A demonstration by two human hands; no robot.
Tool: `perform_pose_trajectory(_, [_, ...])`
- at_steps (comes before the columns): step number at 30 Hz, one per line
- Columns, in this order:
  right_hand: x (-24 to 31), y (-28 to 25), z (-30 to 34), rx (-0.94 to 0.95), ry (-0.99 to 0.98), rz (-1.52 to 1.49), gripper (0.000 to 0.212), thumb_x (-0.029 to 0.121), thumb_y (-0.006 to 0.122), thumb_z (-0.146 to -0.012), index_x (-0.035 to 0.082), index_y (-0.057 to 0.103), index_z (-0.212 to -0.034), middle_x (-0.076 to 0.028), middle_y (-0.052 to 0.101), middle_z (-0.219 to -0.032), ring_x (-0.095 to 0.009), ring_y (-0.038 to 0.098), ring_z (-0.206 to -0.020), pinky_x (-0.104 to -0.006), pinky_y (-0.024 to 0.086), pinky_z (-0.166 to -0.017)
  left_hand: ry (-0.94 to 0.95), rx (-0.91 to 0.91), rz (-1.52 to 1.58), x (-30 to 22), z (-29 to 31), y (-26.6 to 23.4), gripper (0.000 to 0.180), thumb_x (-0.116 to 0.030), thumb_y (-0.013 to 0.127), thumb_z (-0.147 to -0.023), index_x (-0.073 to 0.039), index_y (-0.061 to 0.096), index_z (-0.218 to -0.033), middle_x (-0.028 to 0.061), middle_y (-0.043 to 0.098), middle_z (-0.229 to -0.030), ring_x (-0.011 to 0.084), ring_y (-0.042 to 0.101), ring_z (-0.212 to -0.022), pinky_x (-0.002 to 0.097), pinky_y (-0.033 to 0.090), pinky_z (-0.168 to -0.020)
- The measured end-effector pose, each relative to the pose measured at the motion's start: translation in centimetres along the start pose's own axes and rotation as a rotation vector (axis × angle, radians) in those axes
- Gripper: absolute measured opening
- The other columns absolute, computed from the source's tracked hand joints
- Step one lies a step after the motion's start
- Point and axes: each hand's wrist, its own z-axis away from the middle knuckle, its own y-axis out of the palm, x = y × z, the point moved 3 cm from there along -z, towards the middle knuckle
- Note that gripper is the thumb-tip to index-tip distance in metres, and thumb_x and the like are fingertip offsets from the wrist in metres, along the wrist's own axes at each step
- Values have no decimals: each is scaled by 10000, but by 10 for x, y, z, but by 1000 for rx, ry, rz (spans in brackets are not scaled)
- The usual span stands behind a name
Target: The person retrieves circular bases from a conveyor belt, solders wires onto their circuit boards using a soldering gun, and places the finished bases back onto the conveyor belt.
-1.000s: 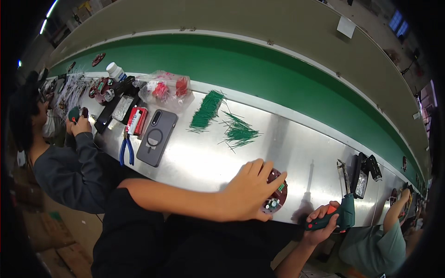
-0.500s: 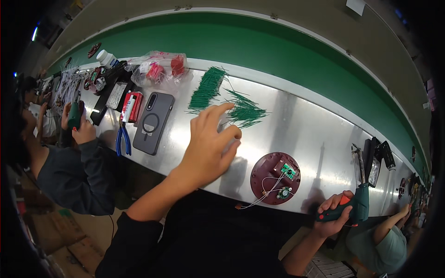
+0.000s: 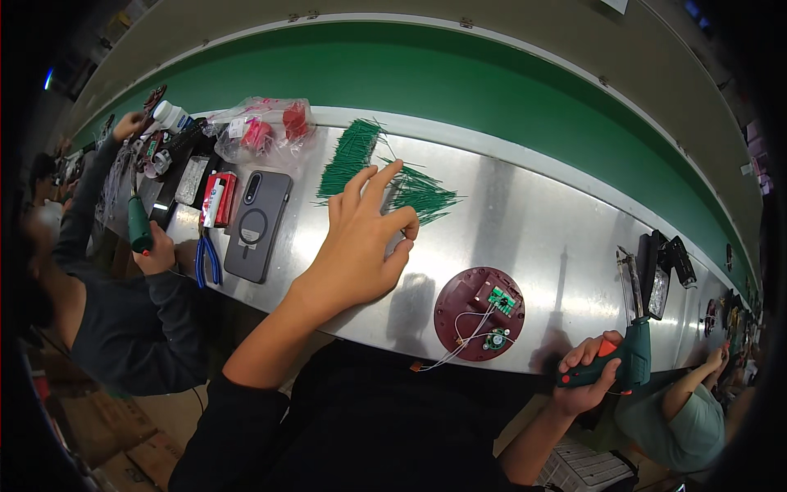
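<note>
My left hand [image 3: 357,238] is over the metal bench with its fingers spread. Its fingertips are at two bundles of thin green wires: a squared pile [image 3: 348,160] and a fanned one [image 3: 426,197]. I see nothing held in it, though the hand hides part of the wires. My right hand [image 3: 584,387] grips a green soldering gun [image 3: 636,357] with a red trigger, its tip pointing away over the bench. Between my hands lies a round maroon housing [image 3: 453,299] with a green circuit board [image 3: 502,302], a small round part [image 3: 495,339] and thin white leads.
Left of the wires are a grey phone [image 3: 261,221], blue-handled pliers [image 3: 206,258], a white tube [image 3: 215,201] on a red box and a plastic bag with red items [image 3: 262,131]. A black holder [image 3: 656,275] stands right. Co-workers sit on both sides, the left one with another soldering gun [image 3: 139,225].
The view has shifted slightly. My left hand remains by the wires, its fingers stretched a little further. My right hand keeps its grip. The left co-worker now reaches toward a maroon part at the back.
</note>
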Motion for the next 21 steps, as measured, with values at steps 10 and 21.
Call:
perform_pose_trajectory(10, [-4, 0, 3, 14, -18, -10, 477, 430, 442, -1158, 8, 453, -1382, -59, 465, -864, -148, 529, -672, -272, 514, -529, 132, 104, -94, -19, -8, 6, 81, -34, 651, -950, -60, 608, -1014, 237, 408, -1655, 466, 315, -1550, 560, 292, -1166])
perform_pose_trajectory(21, [-1, 8, 20, -29, -128, 327, 848, 749, 583, -1001, -42, 512, -1300, -108, 555, -928, -227, 629, -837, -354, 550, -747, 399, 153, 524, -78, -50, 28, 161, -22, 768, -912, -56, 662, -1029, 76, 694, -928, 255, 645, -898, 381, 451, -874])
